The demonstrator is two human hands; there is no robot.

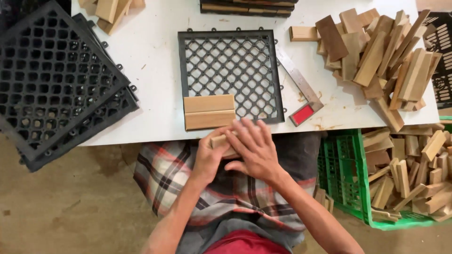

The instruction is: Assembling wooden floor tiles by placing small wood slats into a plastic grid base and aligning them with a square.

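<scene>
A black plastic grid tile (pixel 233 66) lies on the white table (pixel 155 61), with two wooden slats (pixel 209 112) laid side by side on its near left corner. Just below the table's front edge, my left hand (pixel 207 157) grips a short wooden slat (pixel 219 140) from the left. My right hand (pixel 252 148) lies over the same slat, fingers spread flat and pointing left. Most of the slat is hidden under my fingers.
A stack of black grid tiles (pixel 56 84) overhangs the table's left edge. A heap of wooden slats (pixel 376 51) fills the right side. A metal square with a red handle (pixel 301 94) lies beside the tile. A green crate (pixel 346 174) of slats stands on the floor at right.
</scene>
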